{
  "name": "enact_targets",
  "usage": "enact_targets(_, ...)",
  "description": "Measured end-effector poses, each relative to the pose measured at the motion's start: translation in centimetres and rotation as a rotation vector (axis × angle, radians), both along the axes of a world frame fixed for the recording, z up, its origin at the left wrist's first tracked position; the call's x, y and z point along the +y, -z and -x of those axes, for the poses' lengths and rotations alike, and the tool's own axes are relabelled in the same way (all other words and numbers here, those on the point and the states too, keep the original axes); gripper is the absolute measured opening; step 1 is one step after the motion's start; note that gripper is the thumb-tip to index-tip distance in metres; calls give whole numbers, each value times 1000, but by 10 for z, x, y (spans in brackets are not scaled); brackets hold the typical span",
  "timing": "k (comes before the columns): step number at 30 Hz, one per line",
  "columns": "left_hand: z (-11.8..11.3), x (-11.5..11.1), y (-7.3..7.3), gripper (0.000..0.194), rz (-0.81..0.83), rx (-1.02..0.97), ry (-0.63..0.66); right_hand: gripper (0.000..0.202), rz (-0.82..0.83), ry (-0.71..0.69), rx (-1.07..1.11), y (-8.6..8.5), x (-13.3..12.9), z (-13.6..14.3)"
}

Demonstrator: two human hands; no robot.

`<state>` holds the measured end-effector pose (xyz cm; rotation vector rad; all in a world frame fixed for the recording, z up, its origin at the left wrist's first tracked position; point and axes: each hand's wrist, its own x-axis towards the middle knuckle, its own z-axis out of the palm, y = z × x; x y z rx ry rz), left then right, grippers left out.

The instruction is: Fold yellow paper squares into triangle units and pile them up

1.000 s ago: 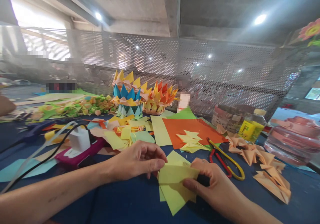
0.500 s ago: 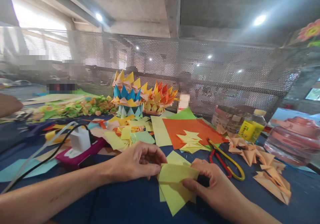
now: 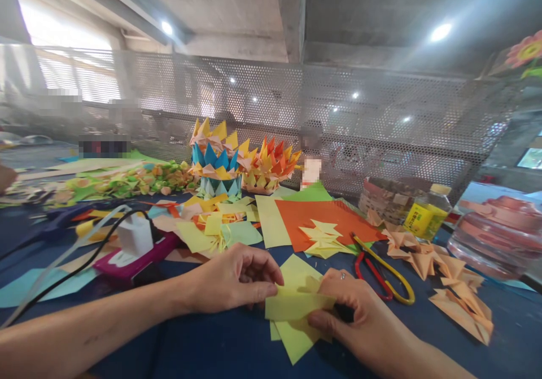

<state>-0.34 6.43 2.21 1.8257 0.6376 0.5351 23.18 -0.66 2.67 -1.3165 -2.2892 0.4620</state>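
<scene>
Between my hands is a pale yellow sheet of paper (image 3: 292,306), its near part bent over into a flap. My left hand (image 3: 243,277) pinches its left corner between thumb and fingers. The right side is gripped by my right hand (image 3: 349,305), thumb on top and the fingers partly hidden behind. More yellow-green squares (image 3: 296,269) lie beneath it on the dark blue table. Folded yellow paper pieces (image 3: 324,236) rest on an orange sheet (image 3: 296,218) beyond my hands. Red-and-yellow-handled scissors (image 3: 385,277) lie just past my right hand.
Folded peach paper pieces (image 3: 463,311) and a pink-lidded jug (image 3: 499,238) are at the right, near a yellow-labelled bottle (image 3: 427,215). A magenta power strip (image 3: 135,263) with cords sits at the left. Behind stand folded-paper crowns (image 3: 218,161) and a heap of paper scraps (image 3: 127,184).
The flap of the held yellow sheet has come down toward me and looks narrower. Both hands stay nearly in place, still pinching it. At the far left, another person's hand has drawn back.
</scene>
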Motion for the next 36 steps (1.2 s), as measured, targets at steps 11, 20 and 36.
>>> enact_targets(11, -9, -16, 5, 33, -133, -12, -65, 51, -377, 38, 3, 2, -6, 2)
enact_targets(20, -12, -27, 5, 22, -589, -90, -128, 22, -664, -213, -153, -6, -16, 14)
enact_targets(36, 0, -49, -1, 28, -957, 156, -114, 27, -478, -214, -194, -7, -5, 7)
